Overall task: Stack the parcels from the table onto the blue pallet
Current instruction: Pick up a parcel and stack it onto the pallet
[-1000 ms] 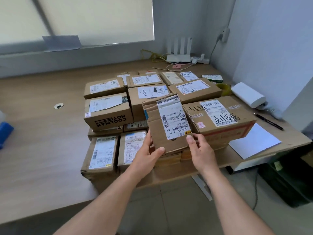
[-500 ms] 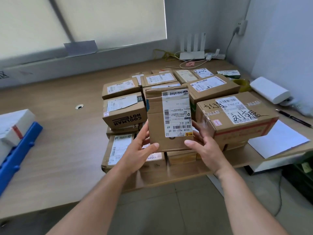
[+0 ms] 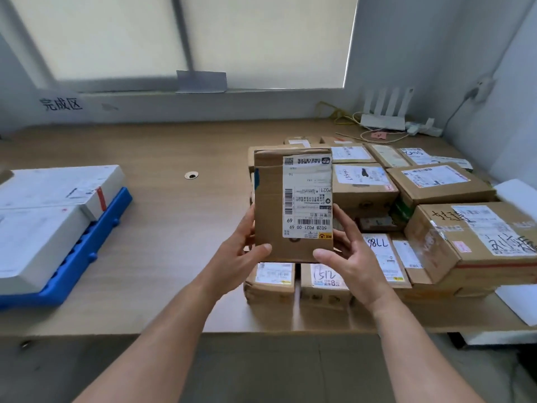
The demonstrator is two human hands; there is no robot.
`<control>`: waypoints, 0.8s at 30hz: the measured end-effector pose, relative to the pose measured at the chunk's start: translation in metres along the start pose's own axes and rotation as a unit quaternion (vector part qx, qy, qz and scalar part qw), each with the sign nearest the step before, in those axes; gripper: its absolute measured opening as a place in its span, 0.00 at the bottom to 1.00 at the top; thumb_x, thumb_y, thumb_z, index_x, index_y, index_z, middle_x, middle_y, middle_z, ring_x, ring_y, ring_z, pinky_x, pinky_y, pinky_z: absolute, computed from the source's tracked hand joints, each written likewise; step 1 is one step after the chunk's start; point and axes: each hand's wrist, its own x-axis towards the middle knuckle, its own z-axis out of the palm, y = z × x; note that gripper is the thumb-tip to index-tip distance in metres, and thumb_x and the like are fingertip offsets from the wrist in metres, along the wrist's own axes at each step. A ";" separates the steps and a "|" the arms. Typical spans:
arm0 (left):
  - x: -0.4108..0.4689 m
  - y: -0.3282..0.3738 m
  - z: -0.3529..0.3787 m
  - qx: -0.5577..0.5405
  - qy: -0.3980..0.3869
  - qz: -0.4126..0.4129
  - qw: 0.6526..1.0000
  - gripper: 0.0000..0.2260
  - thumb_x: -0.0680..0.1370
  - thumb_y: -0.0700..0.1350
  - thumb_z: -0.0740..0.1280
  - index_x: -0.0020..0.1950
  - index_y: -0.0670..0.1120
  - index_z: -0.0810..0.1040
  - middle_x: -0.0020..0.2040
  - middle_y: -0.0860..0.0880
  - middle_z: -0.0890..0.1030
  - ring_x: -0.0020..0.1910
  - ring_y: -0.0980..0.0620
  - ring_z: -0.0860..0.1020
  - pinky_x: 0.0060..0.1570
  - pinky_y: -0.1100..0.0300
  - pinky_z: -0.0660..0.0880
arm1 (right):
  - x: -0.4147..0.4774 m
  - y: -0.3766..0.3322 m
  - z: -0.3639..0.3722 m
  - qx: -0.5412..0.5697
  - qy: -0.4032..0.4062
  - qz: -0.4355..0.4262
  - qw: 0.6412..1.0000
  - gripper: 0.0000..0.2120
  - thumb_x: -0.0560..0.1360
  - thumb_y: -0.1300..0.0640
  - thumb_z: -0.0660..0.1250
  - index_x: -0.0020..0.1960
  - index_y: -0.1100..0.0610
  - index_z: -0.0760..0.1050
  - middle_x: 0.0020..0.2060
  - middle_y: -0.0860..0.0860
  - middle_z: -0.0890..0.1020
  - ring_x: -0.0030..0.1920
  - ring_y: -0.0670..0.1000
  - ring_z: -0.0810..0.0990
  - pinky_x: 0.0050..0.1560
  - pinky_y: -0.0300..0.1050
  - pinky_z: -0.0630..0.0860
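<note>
Head view: a parcel (image 3: pixel 268 216) is being held upright, gripped at its lower edges by the left hand (image 3: pixel 241 255) and right hand (image 3: pixel 354 257), thumbs in front. The pallet (image 3: pixel 87 251) is lying well left of them.

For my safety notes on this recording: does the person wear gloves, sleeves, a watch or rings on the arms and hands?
No. The left hand and the right hand are bare, without gloves. No ring, watch or wristband shows. The left forearm and the right forearm are uncovered down to the picture's bottom edge; no sleeve is in view.
</note>
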 end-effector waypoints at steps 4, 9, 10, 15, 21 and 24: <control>-0.021 -0.007 -0.055 0.012 0.026 -0.011 1.000 0.34 0.74 0.51 0.65 0.75 0.64 0.52 0.64 0.54 0.76 0.63 0.51 0.75 0.60 0.52 0.75 | 0.013 -0.009 0.058 -0.001 -0.005 -0.021 1.000 0.38 0.69 0.58 0.73 0.72 0.37 0.62 0.56 0.46 0.81 0.55 0.41 0.80 0.51 0.31 0.76; -0.048 -0.018 -0.126 0.044 0.049 -0.018 0.998 0.31 0.80 0.42 0.62 0.73 0.67 0.51 0.66 0.54 0.74 0.61 0.59 0.75 0.59 0.61 0.74 | 0.027 -0.019 0.130 0.009 -0.040 -0.025 0.999 0.37 0.68 0.55 0.73 0.72 0.38 0.63 0.55 0.48 0.81 0.55 0.44 0.81 0.53 0.39 0.77; -0.054 -0.021 -0.140 0.051 0.054 -0.021 0.997 0.31 0.81 0.41 0.61 0.74 0.66 0.51 0.66 0.54 0.74 0.61 0.59 0.74 0.58 0.63 0.74 | 0.030 -0.022 0.144 0.015 -0.046 -0.025 0.999 0.36 0.67 0.55 0.72 0.70 0.39 0.64 0.54 0.48 0.81 0.56 0.44 0.81 0.53 0.38 0.77; -0.088 -0.038 -0.206 0.062 0.092 -0.030 0.993 0.31 0.80 0.45 0.61 0.75 0.67 0.49 0.67 0.57 0.73 0.66 0.56 0.72 0.64 0.51 0.73 | 0.043 -0.035 0.216 0.027 -0.087 -0.039 0.995 0.34 0.65 0.56 0.72 0.67 0.39 0.65 0.57 0.46 0.80 0.56 0.43 0.81 0.49 0.35 0.77; -0.132 -0.050 -0.266 0.075 0.147 -0.038 0.986 0.31 0.79 0.49 0.62 0.77 0.62 0.50 0.68 0.62 0.69 0.70 0.56 0.67 0.67 0.48 0.70 | 0.052 -0.038 0.297 0.044 -0.142 -0.040 0.988 0.35 0.68 0.62 0.75 0.65 0.36 0.64 0.57 0.49 0.80 0.54 0.47 0.81 0.47 0.38 0.79; -0.148 -0.058 -0.291 0.087 0.171 -0.044 0.980 0.34 0.73 0.61 0.62 0.76 0.63 0.52 0.70 0.58 0.69 0.69 0.55 0.69 0.64 0.47 0.72 | 0.060 -0.039 0.329 0.046 -0.146 -0.043 0.987 0.35 0.69 0.65 0.74 0.65 0.37 0.65 0.53 0.50 0.82 0.54 0.49 0.82 0.47 0.42 0.80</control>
